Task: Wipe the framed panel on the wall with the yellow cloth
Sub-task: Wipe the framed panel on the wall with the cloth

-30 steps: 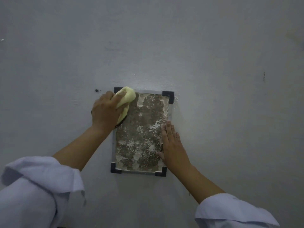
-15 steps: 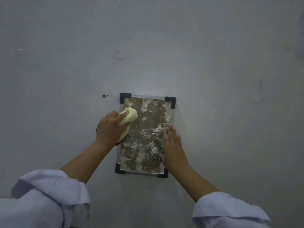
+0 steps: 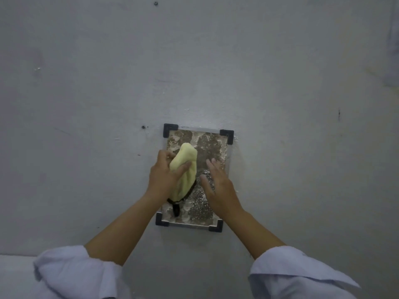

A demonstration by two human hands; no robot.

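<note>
Both hands are working at the framed panel [image 3: 195, 178], which is hanging on the grey wall [image 3: 280, 83] with black corner brackets [image 3: 170, 130] pinning it at all four corners. The left hand [image 3: 164, 178] is gripping the yellow cloth [image 3: 185, 171], fingers and thumb curled round its bunched middle, and is pressing it against the left half of the panel. A dark loop [image 3: 176, 209] is dangling from the cloth's lower end. The right hand [image 3: 218, 184] is lying over the panel's right side with its fingers straight and slightly spread, holding nothing; whether the palm is actually bearing on the surface or just hovering above it, I cannot tell from here.

Much of the panel is showing mottled white residue over a dark ground, so I am judging the wiping to be far from finished.

What is worrying me is the grip on the cloth. It is wadded into a narrow roll, so only a thin strip is meeting the surface, and patches could be missed, above all near the brackets and edges. The hanging loop could snag on a lower bracket. Hard pressure might also be rocking the panel in its mounts if the right hand is not steadying it, and loosened flakes are likely to be dropping down the wall.
</note>
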